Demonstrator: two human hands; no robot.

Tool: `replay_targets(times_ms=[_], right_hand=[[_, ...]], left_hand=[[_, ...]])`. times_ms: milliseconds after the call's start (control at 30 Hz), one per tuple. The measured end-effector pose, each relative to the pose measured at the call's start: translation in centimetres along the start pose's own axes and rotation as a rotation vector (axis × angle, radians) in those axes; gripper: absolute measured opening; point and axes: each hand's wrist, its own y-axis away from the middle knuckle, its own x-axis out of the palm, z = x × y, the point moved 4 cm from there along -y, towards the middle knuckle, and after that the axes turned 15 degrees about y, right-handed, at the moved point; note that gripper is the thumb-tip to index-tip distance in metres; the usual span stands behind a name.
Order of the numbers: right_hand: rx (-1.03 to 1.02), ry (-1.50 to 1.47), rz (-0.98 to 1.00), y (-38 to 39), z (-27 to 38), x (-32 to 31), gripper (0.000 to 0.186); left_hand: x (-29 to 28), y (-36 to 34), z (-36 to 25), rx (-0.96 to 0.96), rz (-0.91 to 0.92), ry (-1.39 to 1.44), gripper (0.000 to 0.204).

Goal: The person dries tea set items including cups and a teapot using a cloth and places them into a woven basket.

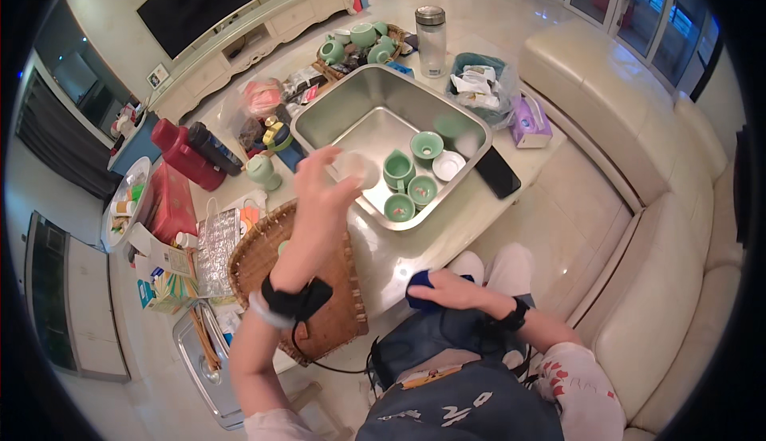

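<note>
My left hand is raised over the near left rim of the steel basin. Its fingers close round a small pale cup, smeared by motion. Low by my lap, my right hand rests closed on a dark blue cloth. Inside the basin, at its right end, stand a green pitcher, a green funnel-like strainer, two green cups and a white saucer. Beneath my left forearm lies a brown woven basket, partly hidden.
Right of the basin are a black phone, a purple tissue box and a bag-lined bin. A glass bottle stands behind. Leftward sit a green vase-like piece, a blue bottle and a red thermos.
</note>
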Motion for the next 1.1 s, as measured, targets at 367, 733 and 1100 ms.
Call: replay_targets(times_ms=[367, 733, 1100], right_hand=[[0.18, -0.008, 0.136, 3.2, -5.2, 0.0, 0.068], [0.219, -0.039, 0.167, 3.3, -5.4, -0.9, 0.067], [0.224, -0.12, 0.184, 3.4, -7.6, 0.7, 0.055]], left_hand=[[17.9, -7.2, 6.1, 0.186, 0.513, -0.057, 0.008], [24.9, -6.7, 8.1, 0.092, 0.665, -0.003, 0.008], [21.6, -6.7, 10.7, 0.089, 0.75, 0.011, 0.012]])
